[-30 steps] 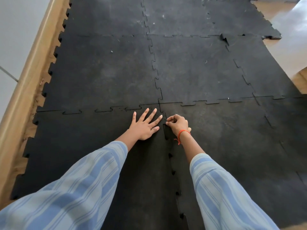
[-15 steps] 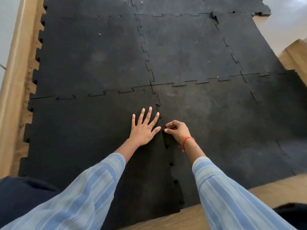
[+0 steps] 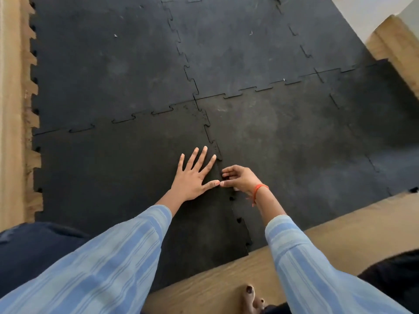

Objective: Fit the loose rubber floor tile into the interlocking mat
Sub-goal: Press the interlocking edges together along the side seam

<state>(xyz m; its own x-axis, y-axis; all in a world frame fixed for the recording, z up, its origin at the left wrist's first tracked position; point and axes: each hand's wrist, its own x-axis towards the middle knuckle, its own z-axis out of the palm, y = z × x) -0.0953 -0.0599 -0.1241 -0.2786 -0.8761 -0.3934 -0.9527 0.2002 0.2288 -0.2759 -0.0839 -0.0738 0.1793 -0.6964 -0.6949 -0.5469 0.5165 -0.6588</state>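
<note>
The loose black rubber tile (image 3: pixel 113 177) lies at the near left of the interlocking mat (image 3: pixel 249 53). Its far edge and the upper part of its right seam sit locked into the neighbouring tiles. My left hand (image 3: pixel 192 177) rests flat on the tile with fingers spread, just left of the seam. My right hand (image 3: pixel 240 179), with an orange thread at the wrist, is curled at the seam, thumb and fingertips pinching the tile's toothed edge. Nearer to me the seam (image 3: pixel 238 219) still gapes, showing dark notches against the near-right tile (image 3: pixel 306 155).
Wooden floor (image 3: pixel 340 234) borders the mat's near edge, and my bare toes (image 3: pixel 251 298) stand on it. A wooden skirting (image 3: pixel 11 109) runs along the left. A wooden ledge (image 3: pixel 396 46) juts in at the upper right. Dark cloth (image 3: pixel 34 250) lies at the lower left.
Both hands have slid toward me along the seam between the two near tiles. The seam stretch above them now lies closed. The view has tilted down, so the near floor shows.
</note>
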